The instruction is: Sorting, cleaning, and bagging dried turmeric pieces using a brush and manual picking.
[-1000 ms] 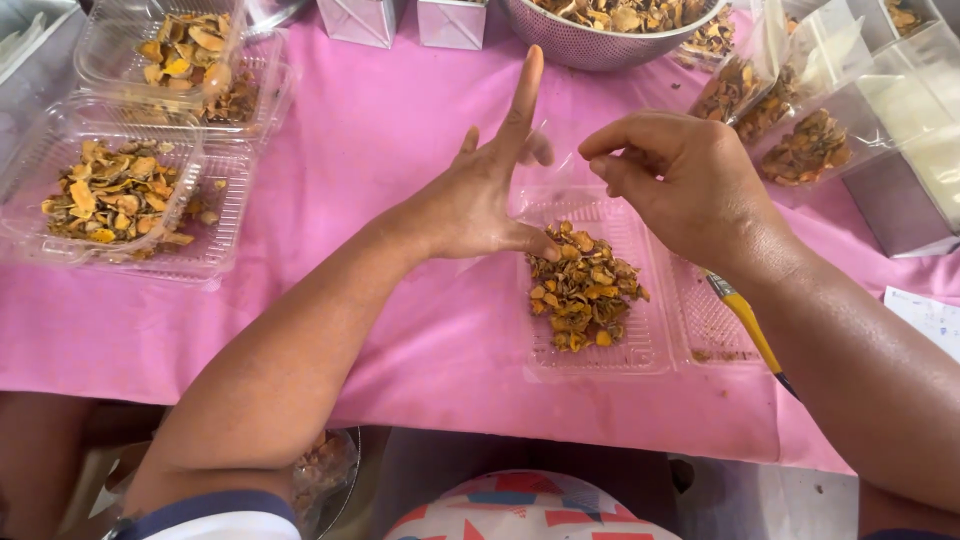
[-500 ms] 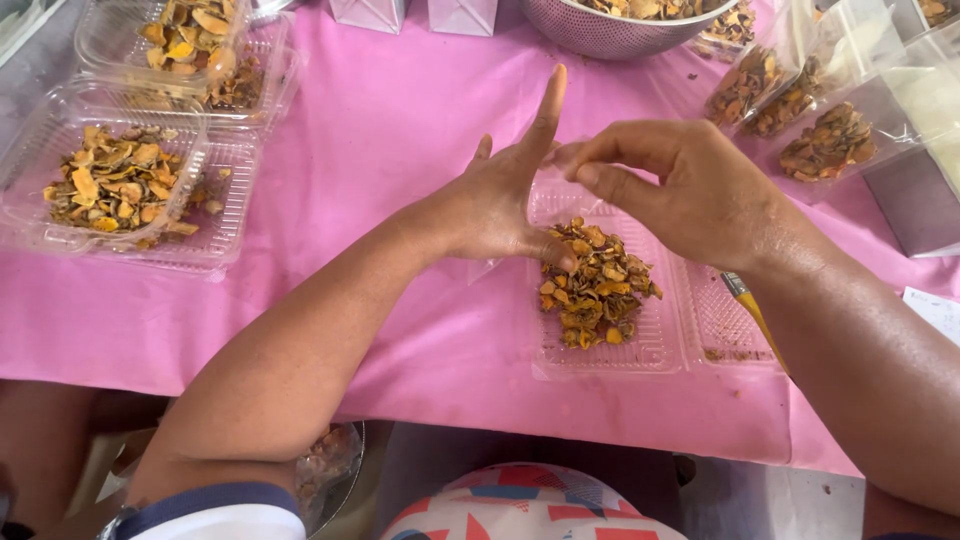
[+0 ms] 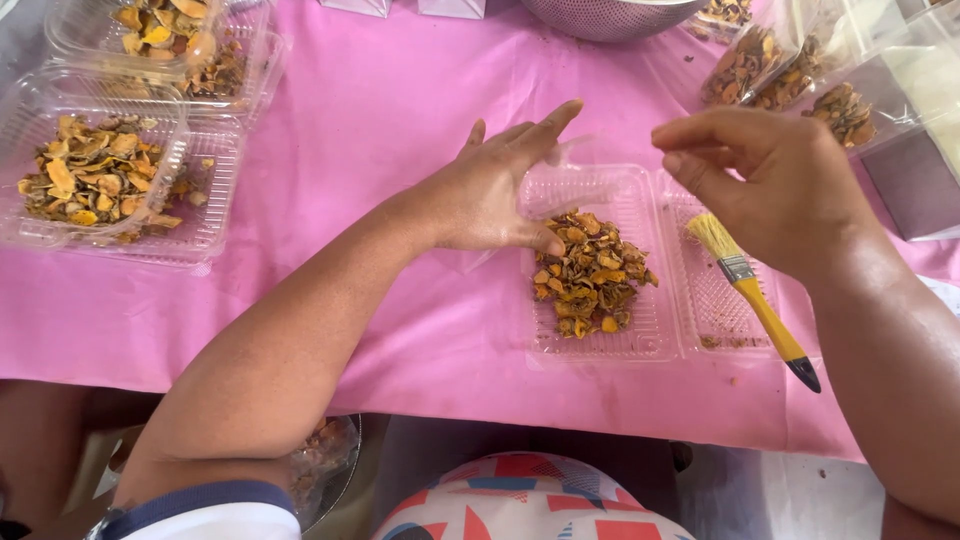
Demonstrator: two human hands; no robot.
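Note:
An open clear plastic clamshell tray (image 3: 640, 190) lies on the pink tablecloth with a heap of dried orange-brown slices (image 3: 590, 272) in its left half. My left hand (image 3: 500, 190) rests flat by the tray's left edge, fingers spread, thumb touching the heap. My right hand (image 3: 775, 180) hovers above the tray's right half with fingertips pinched together; whether they hold a small piece I cannot tell. A yellow-handled brush (image 3: 755, 298) lies across the right half, below that hand.
Two more clear trays of dried slices (image 3: 95, 180) (image 3: 175, 35) sit at the far left. A metal bowl (image 3: 610, 15) and filled clear bags (image 3: 765, 65) stand along the back. The pink tablecloth (image 3: 360, 110) ends near my lap. A metal bowl (image 3: 325, 465) sits below the table.
My right hand has pulled away from my left hand to the right and uncovered the brush. My left hand has dropped flat beside the tray, its raised finger lowered.

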